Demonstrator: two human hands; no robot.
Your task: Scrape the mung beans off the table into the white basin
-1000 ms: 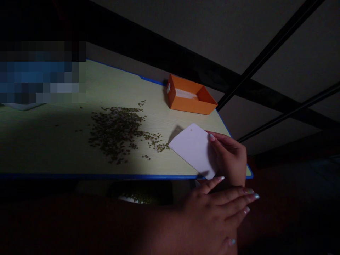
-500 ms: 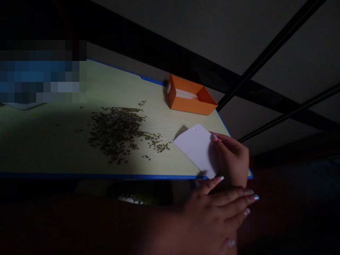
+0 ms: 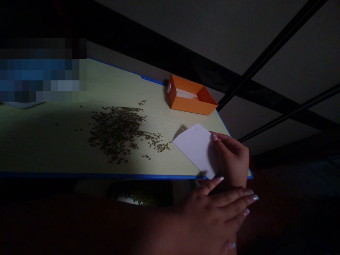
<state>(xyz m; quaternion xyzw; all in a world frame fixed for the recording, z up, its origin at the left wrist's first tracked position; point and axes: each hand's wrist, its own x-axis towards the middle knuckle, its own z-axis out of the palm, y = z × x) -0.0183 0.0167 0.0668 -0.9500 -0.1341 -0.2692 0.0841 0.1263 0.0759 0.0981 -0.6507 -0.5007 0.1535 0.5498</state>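
Card [image 3: 192,148], white and flat, lies right of centre in the frame, raised at a slant over the right end of the pale surface [image 3: 114,83]; its visible face looks plain; a small hole sits near its topmost corner; its long axis seems to run from upper left to lower right, though the fingers and a shadow hide the lower-right end; its left corner points at the loose beans [image 3: 117,129], just beside the nearest few.

Right hand [image 3: 232,156] grasps the card by its right edge, thumb on the upper face, the other fingers beneath; left hand [image 3: 217,214] comes in from the lower left with its fingers stretched out to the right, laid across the right wrist, free of the card.

Beans, small and greenish, spread in a dark heap left of centre, with a thin trail reaching right; a few stray ones lie farther left; above the card stands an orange box [image 3: 192,104], its long side running left to right, something pale inside; its left end carries a round white spot, too small to tell whether label or cut-out; at lower centre, below the blue edge, a dim white container [image 3: 129,200] holds more green grains; the upper left is pixelated.
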